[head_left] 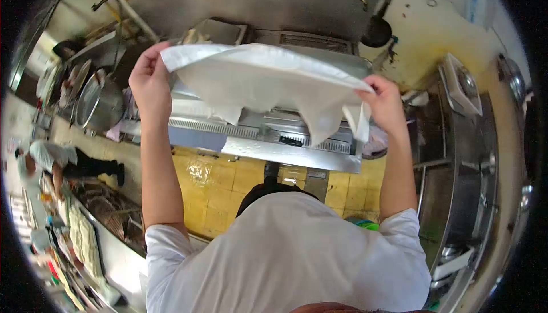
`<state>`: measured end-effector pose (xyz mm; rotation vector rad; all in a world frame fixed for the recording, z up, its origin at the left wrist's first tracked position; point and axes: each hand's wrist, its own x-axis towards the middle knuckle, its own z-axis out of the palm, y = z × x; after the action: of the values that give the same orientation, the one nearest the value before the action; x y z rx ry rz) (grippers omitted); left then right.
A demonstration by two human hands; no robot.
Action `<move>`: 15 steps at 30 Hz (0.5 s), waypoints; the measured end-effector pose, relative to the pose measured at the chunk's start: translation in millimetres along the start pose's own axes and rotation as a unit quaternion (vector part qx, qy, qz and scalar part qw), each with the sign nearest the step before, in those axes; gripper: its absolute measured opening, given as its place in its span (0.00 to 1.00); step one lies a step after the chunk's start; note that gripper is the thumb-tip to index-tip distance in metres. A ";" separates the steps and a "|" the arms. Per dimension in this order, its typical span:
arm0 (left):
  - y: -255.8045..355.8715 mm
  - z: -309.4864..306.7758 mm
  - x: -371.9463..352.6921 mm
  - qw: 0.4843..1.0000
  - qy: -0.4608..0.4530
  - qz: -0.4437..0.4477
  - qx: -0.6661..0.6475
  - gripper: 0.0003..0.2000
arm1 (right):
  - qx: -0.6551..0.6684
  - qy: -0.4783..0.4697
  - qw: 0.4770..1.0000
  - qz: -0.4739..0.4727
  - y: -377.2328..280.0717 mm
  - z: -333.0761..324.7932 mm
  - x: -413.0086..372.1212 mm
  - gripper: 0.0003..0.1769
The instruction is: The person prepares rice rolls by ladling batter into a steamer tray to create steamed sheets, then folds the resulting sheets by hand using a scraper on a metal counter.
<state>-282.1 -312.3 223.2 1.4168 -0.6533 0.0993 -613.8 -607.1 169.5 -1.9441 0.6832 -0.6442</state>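
Note:
A broad white cloth [257, 79] is stretched between my two hands, its top edge pulled nearly straight and its lower part hanging in loose folds. My left hand [152, 81] pinches the left corner between thumb and fingers. At the other end, my right hand [383, 103] grips the right corner, where a narrow flap dangles. Behind and below the cloth is a stainless steel cooking counter [285, 154] with slotted grilles along its front; the cloth hides much of its top.
A large metal pot [98, 104] stands left of the counter. A dark pan [377, 31] hangs on the back wall. Metal shelving [465, 181] runs along the right side. Another person [51, 159] bends over a work table at far left. Yellow floor tiles [211, 184] look wet.

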 end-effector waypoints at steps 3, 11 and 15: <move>-34.7 40.2 30.5 0.980 -0.045 -0.037 -0.189 0.08 | 0.037 0.065 0.997 0.004 2.9 -26.0 9.6 0.05; -201.8 151.3 -22.5 0.945 -0.303 -0.051 0.107 0.15 | -0.286 0.126 0.945 0.092 155.4 -3.5 42.8 0.24; -285.1 184.6 -74.5 0.894 -0.420 -0.042 0.150 0.14 | -0.305 0.042 0.948 0.085 197.0 71.0 41.2 0.29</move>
<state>-284.7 -512.7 -60.8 1.7779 -1.3245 -0.5356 -574.7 -671.4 -30.2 -2.3876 1.1963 -0.4360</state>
